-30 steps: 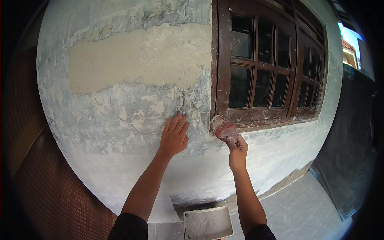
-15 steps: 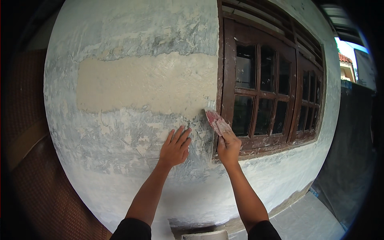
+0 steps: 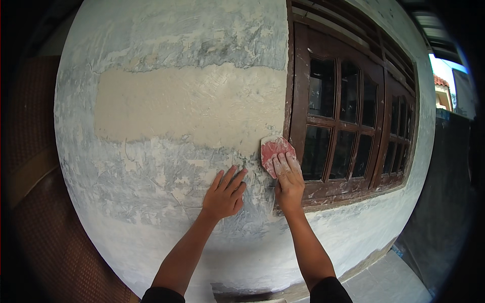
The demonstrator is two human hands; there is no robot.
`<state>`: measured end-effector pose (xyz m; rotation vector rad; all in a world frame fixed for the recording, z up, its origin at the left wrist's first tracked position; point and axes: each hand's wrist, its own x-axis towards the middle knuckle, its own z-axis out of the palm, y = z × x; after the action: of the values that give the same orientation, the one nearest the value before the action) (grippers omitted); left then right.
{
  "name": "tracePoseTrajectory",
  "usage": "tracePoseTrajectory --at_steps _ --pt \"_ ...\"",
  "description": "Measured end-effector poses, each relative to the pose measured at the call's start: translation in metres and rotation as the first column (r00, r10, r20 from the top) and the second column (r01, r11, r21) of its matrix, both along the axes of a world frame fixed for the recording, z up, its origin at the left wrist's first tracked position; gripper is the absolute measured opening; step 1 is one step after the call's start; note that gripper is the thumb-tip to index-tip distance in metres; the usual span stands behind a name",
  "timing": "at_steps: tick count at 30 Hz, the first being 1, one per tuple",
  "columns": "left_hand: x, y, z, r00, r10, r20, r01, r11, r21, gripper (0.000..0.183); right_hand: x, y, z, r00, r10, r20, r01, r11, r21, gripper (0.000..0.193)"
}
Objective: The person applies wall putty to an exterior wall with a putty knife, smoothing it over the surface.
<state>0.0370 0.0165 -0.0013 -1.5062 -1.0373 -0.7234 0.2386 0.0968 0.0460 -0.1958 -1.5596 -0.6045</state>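
A putty-smeared red scraper (image 3: 273, 150) is gripped in my right hand (image 3: 288, 183). Its broad face shows, and it lies at the wall beside the window frame, at the lower right end of a smooth cream putty patch (image 3: 187, 106). My left hand (image 3: 224, 192) rests on the wall with its fingers spread and holds nothing. Beneath it the wall (image 3: 146, 187) is mottled grey and white, with rough old filler. White putty coats the fingers of my right hand.
A brown wooden window (image 3: 343, 111) with small glass panes takes up the right side. Brown woven panels (image 3: 65, 237) stand at the left. Low down, pale floor tiles (image 3: 389, 278) run along the wall, and a dark sheet (image 3: 434, 192) hangs at the far right.
The scraper has turned from edge-on to showing its broad red face, at nearly the same spot. My view has shifted slightly left. My left hand stays spread on the wall.
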Motion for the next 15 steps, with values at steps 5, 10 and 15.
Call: tracePoseTrajectory --at_steps 5,10,15 --pt "0.000 0.000 0.000 1.000 -0.020 0.003 0.020 1.000 0.010 0.022 -0.002 0.005 -0.005 0.998 -0.063 -0.004 0.063 0.997 0.034 0.062" --pt "-0.002 0.001 -0.001 1.000 -0.025 0.007 0.025 1.000 0.014 0.023 -0.007 0.011 -0.008 0.990 -0.143 -0.007 0.143 0.987 0.071 0.060" --pt "0.000 0.000 0.000 0.999 -0.042 0.013 0.042 0.999 0.013 0.022 -0.014 0.017 -0.012 0.974 -0.227 -0.018 0.228 0.969 0.094 0.052"
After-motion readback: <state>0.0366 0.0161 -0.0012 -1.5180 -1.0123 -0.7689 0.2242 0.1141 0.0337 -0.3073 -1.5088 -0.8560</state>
